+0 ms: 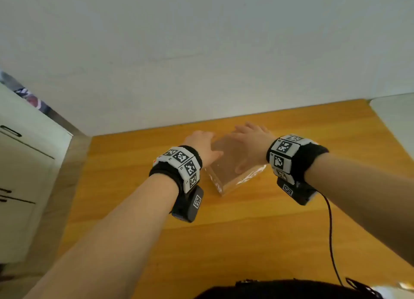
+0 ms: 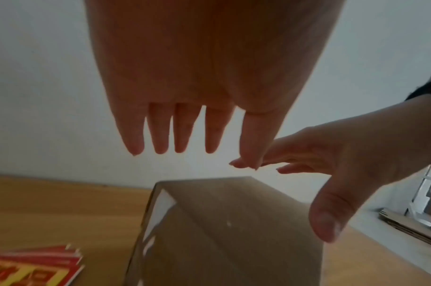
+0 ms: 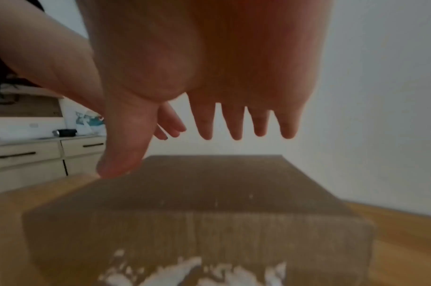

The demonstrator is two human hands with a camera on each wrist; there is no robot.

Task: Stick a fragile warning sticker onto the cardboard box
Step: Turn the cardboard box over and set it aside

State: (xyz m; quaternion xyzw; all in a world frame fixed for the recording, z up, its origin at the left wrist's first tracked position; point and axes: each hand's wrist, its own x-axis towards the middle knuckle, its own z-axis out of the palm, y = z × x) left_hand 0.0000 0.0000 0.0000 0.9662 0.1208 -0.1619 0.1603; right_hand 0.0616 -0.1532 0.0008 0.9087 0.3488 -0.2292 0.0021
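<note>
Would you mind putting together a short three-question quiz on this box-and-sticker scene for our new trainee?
1. True or false: the left hand is already holding a sticker.
2. Multiple choice: where are the red and yellow stickers? A) on top of the cardboard box; B) on the wooden table, to the left of the box; C) in the right hand.
3. Short answer: how are the fingers of both hands held over the box?

Key
1. False: it holds nothing.
2. B.
3. Straight and spread, palms down above the box top; whether any fingertip touches the box cannot be told.
</note>
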